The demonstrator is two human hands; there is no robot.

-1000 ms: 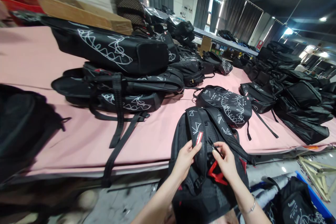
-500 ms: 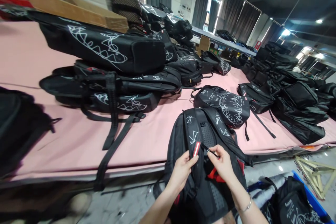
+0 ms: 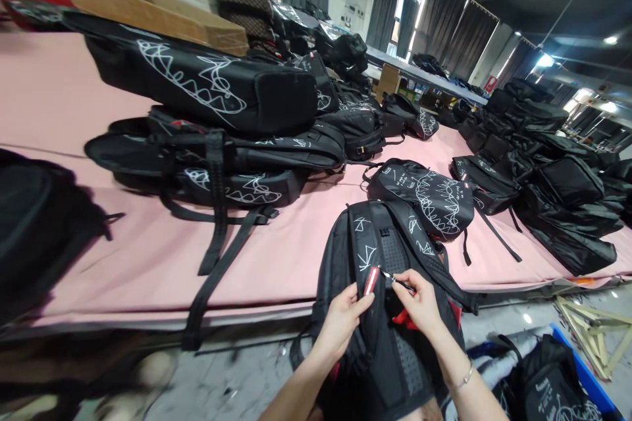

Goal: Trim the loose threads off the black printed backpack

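A black backpack (image 3: pixel 340 263) with white scribbled lines stands tilted against the table's front edge, its shoulder straps and mesh back panel facing me. My left hand (image 3: pixel 343 319) pinches a red-and-white tag (image 3: pixel 370 281) on the left shoulder strap, thumb on top. Beside it my right hand (image 3: pixel 419 302) is closed on small black-handled snips (image 3: pixel 403 285), whose bright metal tip reaches close to the tag's upper end. Whether the tip touches the tag or a thread I cannot tell. Some red fabric (image 3: pixel 409 321) shows under my right hand.
Stacked black bags (image 3: pixel 197 79) lie on the pink-covered table (image 3: pixel 276 263) to the left. Another printed backpack (image 3: pixel 419 191) sits just behind mine, and a large pile of black bags (image 3: pixel 557 177) is at right. A blue bin (image 3: pixel 587 368) with bags stands on the floor, lower right.
The view has shifted slightly, so the scene sits a little further right. The snips' metal tip now shows brightly by the tag; both hands keep their holds.
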